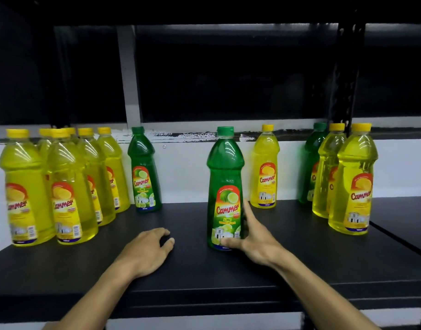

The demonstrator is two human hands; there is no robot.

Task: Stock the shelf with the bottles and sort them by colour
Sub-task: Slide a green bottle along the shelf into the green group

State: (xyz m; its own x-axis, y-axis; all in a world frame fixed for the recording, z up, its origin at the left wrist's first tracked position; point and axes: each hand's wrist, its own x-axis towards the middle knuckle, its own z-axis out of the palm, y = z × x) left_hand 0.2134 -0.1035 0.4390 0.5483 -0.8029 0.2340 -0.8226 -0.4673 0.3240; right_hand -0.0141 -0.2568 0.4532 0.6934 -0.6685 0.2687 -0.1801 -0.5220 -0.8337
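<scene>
Right hand [252, 236] gripping green bottle [225, 186] low; left hand [147, 248] loosely curled, empty, on shelf [300, 270]. Risk: low grip tips tall bottle.

Left arm: bare forearm reaches in from the lower left, angled up and to the right, wrist low over the shelf [300, 270].
Left hand [146, 252]: palm down, resting on the shelf, fingers [165, 236] loosely curled under at the tips, holding nothing.
Right arm: bare forearm reaches in from the lower right, angled up and to the left.
Right hand [254, 241]: grips the lower part of the green bottle [225, 186], thumb across its front near the base, fingers wrapped round its right side.
Spacing: the two hands are near each other, not touching.
</scene>
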